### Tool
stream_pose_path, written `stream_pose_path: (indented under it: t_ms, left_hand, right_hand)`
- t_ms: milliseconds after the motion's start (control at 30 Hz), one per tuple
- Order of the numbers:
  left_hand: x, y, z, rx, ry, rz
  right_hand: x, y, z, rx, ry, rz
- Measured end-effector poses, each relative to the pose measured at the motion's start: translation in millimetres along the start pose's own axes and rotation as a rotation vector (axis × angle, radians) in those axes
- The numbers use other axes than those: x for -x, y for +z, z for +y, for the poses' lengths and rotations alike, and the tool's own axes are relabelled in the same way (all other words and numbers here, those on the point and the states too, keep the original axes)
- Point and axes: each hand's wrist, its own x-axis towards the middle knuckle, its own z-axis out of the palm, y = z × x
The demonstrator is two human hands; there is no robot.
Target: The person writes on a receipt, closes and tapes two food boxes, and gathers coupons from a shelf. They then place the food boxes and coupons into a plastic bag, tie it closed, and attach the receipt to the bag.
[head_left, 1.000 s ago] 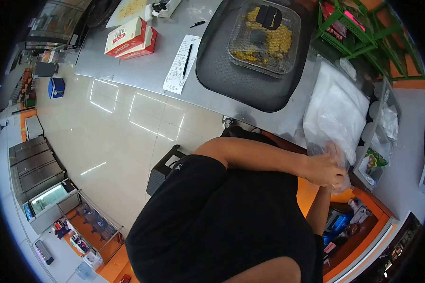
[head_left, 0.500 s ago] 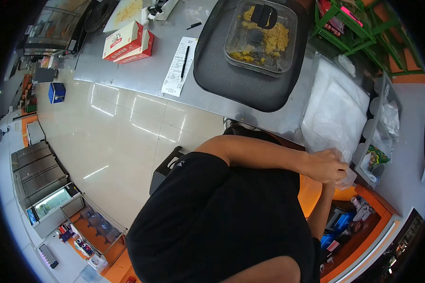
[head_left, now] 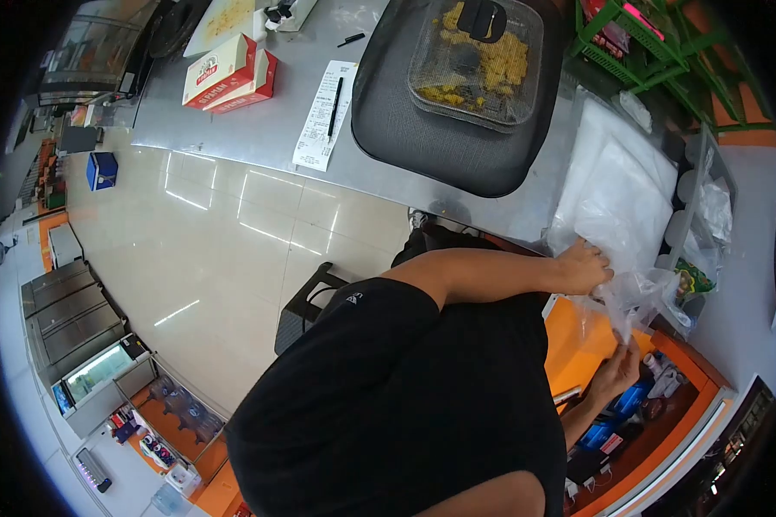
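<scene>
A thin clear plastic bag [head_left: 636,295] is stretched between my two hands at the right end of the metal counter. My left hand [head_left: 583,268] reaches across my body, its fingers closed on the bag's upper left side. Lower down, my right hand [head_left: 616,369] pinches the bag's bottom edge between thumb and fingers. Just above my left hand lies a stack of white plastic bags [head_left: 616,177] on the counter. Beneath my hands is an orange surface [head_left: 573,345], beside an open compartment holding blue and dark items.
A black tray [head_left: 457,168] carries a clear container of yellow food [head_left: 483,69]. On the counter are a receipt [head_left: 319,138] with a pen [head_left: 334,108] and red-and-white boxes [head_left: 224,73]. Green crates [head_left: 629,52] and a grey bin [head_left: 707,198] stand at right.
My hands have drawn apart: the left moved up and left, the right now shows lower down. The bag, bunched in my grasp before, is spread between them.
</scene>
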Motion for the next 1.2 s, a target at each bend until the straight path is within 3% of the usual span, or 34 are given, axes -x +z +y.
stream_pose_path:
  t_ms: [67,133,200,233,333,400,467,600,667,700,733,767,800,867,933,1000,1033,1100,1133,1200]
  left_hand:
    - [0,-5,-2,0.026,0.013,-0.012]
    - [0,-6,-10,0.046,0.024,-0.021]
    - [4,1,-16,0.089,0.119,0.099]
    - [7,-8,-11,0.091,0.121,0.098]
    - [9,-36,-1,0.118,0.081,-0.027]
    - [9,-37,-1,0.110,0.038,-0.007]
    - [1,-13,-6,0.085,0.011,-0.028]
    - [-4,-1,-13,0.133,0.022,0.001]
    - [-7,-26,-2,0.190,-0.027,-0.091]
    - [-7,-38,5,0.250,-0.078,-0.182]
    - [-4,-43,13,0.249,-0.082,-0.180]
    - [0,-45,22,0.330,-0.012,0.086]
    - [4,-50,31,0.406,0.058,0.352]
    - [5,-78,52,0.408,0.140,0.386]
    - [3,-110,73,0.413,0.230,0.418]
    - [4,-133,90,0.349,0.399,0.613]
    - [6,-138,92,0.351,0.401,0.613]
    - [11,-150,93,0.910,0.360,0.167]
    - [22,-175,95,0.908,0.367,0.172]
    - [76,-252,92,1.333,0.104,-0.226]
  right_hand:
    - [0,0,-17,-0.193,0.047,0.128]
    - [-5,5,-30,-0.212,0.083,0.127]
    - [-11,8,-39,0.002,-0.012,-0.126]
    - [-10,7,-34,0.004,-0.011,-0.124]
    - [-11,4,-24,0.116,-0.107,-0.280]
    - [-12,-10,-32,-0.126,-0.100,-0.108]
    - [-12,-29,-41,-0.105,-0.157,-0.061]
    - [-5,-89,-39,0.037,-0.250,0.233]
    - [3,-126,-21,0.003,-0.088,0.533]
    - [-1,-129,-33,0.003,-0.085,0.529]
    - [-11,-131,-56,0.113,-0.012,0.663]
    - [-22,-136,-71,0.221,0.060,0.794]
    - [-31,-145,-75,0.213,0.059,0.787]
    - [-48,-165,-77,0.168,-0.470,0.709]
    - [-52,-210,-65,0.285,-0.083,0.788]
    - [-61,-247,-49,0.051,-0.073,0.863]
    - [-61,-253,-51,0.013,-0.094,0.889]
    - [-59,-242,-67,0.025,-0.210,0.893]
    - [-57,-231,-79,0.020,-0.254,0.883]
    - [-48,-202,-102,-0.019,-0.306,0.845]
